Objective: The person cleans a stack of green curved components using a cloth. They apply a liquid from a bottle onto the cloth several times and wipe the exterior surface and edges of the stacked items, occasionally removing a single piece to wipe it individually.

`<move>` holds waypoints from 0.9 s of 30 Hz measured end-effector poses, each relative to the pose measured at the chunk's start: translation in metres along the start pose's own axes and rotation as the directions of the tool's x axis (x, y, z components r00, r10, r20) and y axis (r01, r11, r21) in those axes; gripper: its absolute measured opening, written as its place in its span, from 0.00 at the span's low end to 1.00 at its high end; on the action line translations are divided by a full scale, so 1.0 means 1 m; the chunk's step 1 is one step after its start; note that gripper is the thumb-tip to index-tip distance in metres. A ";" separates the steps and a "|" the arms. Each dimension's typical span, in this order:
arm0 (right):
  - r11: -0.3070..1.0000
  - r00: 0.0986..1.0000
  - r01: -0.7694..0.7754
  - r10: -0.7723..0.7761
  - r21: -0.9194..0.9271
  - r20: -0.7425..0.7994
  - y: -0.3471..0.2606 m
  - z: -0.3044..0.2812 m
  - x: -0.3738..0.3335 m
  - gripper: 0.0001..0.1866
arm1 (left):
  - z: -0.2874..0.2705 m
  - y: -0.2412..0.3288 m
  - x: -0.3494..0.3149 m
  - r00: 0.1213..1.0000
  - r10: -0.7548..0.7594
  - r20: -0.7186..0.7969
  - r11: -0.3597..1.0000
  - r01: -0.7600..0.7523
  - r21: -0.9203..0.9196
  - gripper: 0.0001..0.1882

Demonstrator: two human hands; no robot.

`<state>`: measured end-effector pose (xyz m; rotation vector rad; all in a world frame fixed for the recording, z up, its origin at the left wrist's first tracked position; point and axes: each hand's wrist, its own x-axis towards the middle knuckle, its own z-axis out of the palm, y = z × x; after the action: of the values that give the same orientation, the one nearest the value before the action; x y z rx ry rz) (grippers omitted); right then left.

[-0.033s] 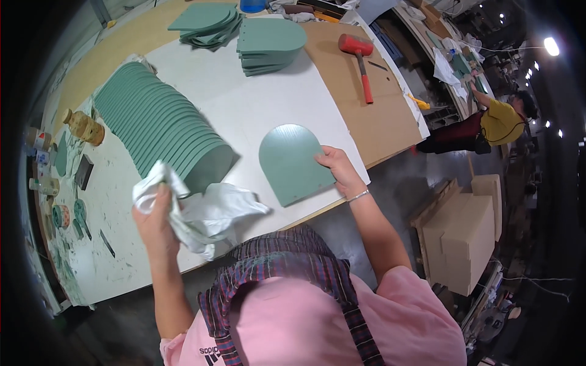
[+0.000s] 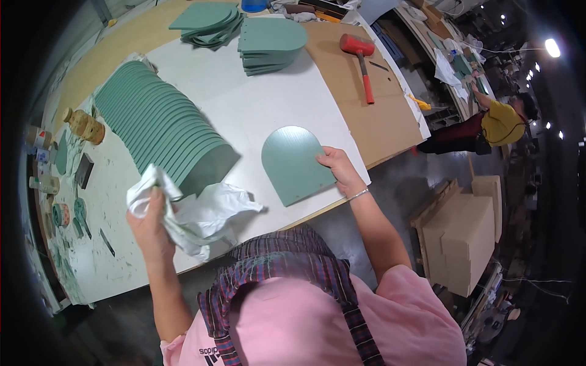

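My right hand [image 2: 339, 172] grips the right edge of a green arch-shaped panel [image 2: 295, 165], thumb on top, rounded end facing away from me. The panel is just above or on the white table near its front edge; I cannot tell whether it touches. In my left hand [image 2: 152, 229] a crumpled white cloth [image 2: 210, 213] is bunched, its loose end hanging toward the panel. Just beyond the cloth, a long row of similar green panels [image 2: 162, 119] leans overlapping on the table. The cloth covers part of the row's near end.
Two more stacks of green panels, one fanned [image 2: 207, 24] and one neat [image 2: 271, 46], sit at the back. A red mallet [image 2: 359, 52] lies on brown board. A stained bottle [image 2: 84, 126] and dark block [image 2: 84, 171] stand left. Cardboard boxes [image 2: 461, 244] and a person in yellow [image 2: 503, 125] are right.
My left hand and the cloth have shifted slightly left. The panel in my right hand has moved very slightly to the right.
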<state>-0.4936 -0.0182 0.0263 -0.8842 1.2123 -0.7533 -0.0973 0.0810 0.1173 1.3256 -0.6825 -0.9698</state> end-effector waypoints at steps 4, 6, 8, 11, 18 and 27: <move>0.998 0.999 -0.039 0.037 -0.045 -0.037 0.019 -0.007 0.013 0.16 | -0.037 0.003 -0.008 0.992 0.037 -0.123 0.999 -0.040 -0.020 0.15; 0.374 0.848 0.034 -0.501 -0.927 -0.171 0.010 0.015 0.010 0.21 | -0.048 0.008 -0.018 0.986 0.047 -0.162 0.999 -0.048 -0.002 0.15; 0.491 0.811 0.237 -0.575 -0.838 -0.108 -0.003 0.053 0.009 0.31 | -0.055 0.005 -0.023 0.983 0.056 -0.174 0.998 -0.057 0.004 0.15; 0.603 0.834 0.459 -0.545 -0.652 0.083 0.000 0.136 0.016 0.48 | -0.045 0.003 -0.025 0.978 0.014 -0.207 1.000 -0.019 -0.020 0.13; 0.756 0.906 0.409 -0.405 -0.511 0.127 0.019 0.186 0.073 0.38 | -0.036 -0.015 -0.033 0.987 -0.023 -0.161 1.000 0.025 0.012 0.13; 0.834 0.903 0.418 -0.338 -0.360 0.266 -0.013 0.144 0.012 0.14 | -0.045 0.004 -0.033 0.970 0.141 -0.198 0.980 -0.107 0.169 0.18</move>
<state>-0.3508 -0.0108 0.0490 -1.5489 1.0458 -0.7148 -0.0731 0.1316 0.1179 1.4812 -0.6815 -0.6743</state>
